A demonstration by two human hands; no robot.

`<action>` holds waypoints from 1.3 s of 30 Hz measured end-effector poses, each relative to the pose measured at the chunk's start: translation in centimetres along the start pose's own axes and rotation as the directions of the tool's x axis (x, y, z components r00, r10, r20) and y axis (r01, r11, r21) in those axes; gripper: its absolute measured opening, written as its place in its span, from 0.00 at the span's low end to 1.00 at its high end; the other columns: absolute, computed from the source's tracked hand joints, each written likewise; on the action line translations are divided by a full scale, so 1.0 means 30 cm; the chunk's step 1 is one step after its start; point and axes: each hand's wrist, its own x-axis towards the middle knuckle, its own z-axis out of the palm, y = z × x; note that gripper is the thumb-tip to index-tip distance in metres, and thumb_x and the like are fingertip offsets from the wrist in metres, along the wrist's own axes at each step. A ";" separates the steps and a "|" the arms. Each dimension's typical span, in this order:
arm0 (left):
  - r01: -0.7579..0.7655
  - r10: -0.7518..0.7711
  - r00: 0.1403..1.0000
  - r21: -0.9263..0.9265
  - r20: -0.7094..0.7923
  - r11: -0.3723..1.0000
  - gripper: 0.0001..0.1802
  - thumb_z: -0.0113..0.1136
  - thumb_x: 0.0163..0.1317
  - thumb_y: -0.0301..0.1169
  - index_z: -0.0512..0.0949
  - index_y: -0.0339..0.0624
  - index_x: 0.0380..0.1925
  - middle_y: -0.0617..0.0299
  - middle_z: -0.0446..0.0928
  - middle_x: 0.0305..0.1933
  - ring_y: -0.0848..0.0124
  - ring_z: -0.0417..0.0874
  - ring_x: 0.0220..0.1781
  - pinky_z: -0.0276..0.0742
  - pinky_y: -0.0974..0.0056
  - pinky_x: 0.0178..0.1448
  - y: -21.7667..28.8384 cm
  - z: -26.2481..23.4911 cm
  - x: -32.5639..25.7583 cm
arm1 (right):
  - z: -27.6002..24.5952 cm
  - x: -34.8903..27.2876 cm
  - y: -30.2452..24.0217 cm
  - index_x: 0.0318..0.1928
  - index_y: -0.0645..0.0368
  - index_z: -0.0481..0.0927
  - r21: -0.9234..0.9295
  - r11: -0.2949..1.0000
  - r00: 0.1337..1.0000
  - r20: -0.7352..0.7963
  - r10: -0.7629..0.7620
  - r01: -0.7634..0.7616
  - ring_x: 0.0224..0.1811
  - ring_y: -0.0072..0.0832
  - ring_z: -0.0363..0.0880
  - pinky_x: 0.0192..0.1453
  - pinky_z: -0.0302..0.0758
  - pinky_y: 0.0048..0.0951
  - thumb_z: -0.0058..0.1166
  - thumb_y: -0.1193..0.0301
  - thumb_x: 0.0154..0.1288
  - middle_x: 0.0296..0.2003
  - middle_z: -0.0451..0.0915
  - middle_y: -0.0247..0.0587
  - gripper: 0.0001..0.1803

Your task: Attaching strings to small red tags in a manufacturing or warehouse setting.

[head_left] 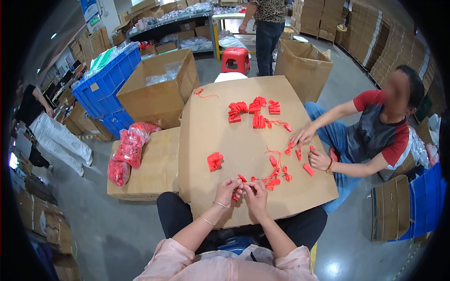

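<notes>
Close together over the near part of the cardboard sheet, my left hand [228, 192] and my right hand [256, 195] are both closed. Between the left fingers is a small red piece [242, 178] with red cord by it. The right fingertips pinch at the same spot; a thin bit of cord seems to be there, too small to make out fully. Just beyond my right hand lies a tangle of red cords [273, 180] with small red pieces on them. To the left of that sits a small stack of red pieces [214, 161].
Across the cardboard tabletop [206, 136] stand several rows of red pieces [238, 110]. At the right, a seated co-worker's hands [320, 160] handle similar pieces. Bagged red goods [132, 150] lie on a carton at the left. An open carton [154, 93] and blue crates [105, 86] stand behind.
</notes>
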 end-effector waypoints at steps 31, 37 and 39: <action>-0.377 0.277 0.918 0.408 0.283 0.832 0.05 0.56 0.56 0.25 0.76 0.36 0.33 0.69 0.75 0.29 0.84 0.72 0.29 0.70 0.78 0.34 -0.003 -0.027 -0.035 | -0.088 0.037 -0.095 0.33 0.60 0.77 -0.477 0.790 0.908 0.348 -0.233 0.385 0.34 0.33 0.75 0.39 0.71 0.29 0.57 0.75 0.53 0.28 0.76 0.38 0.06; -0.385 0.251 0.908 0.430 0.336 0.817 0.05 0.57 0.56 0.26 0.76 0.37 0.32 0.71 0.73 0.26 0.86 0.69 0.27 0.68 0.78 0.31 0.004 -0.036 -0.035 | -0.091 0.042 -0.125 0.36 0.63 0.77 -0.204 0.974 0.929 0.335 0.160 -0.094 0.33 0.17 0.75 0.39 0.72 0.19 0.53 0.73 0.60 0.31 0.78 0.35 0.06; -0.377 0.240 0.911 0.442 0.335 0.814 0.05 0.57 0.56 0.27 0.76 0.38 0.32 0.71 0.73 0.25 0.86 0.69 0.26 0.67 0.78 0.30 -0.001 -0.041 -0.036 | -0.097 0.044 -0.130 0.36 0.65 0.77 -0.157 0.962 0.891 0.367 0.268 -0.225 0.35 0.17 0.75 0.40 0.72 0.19 0.51 0.74 0.61 0.32 0.79 0.35 0.06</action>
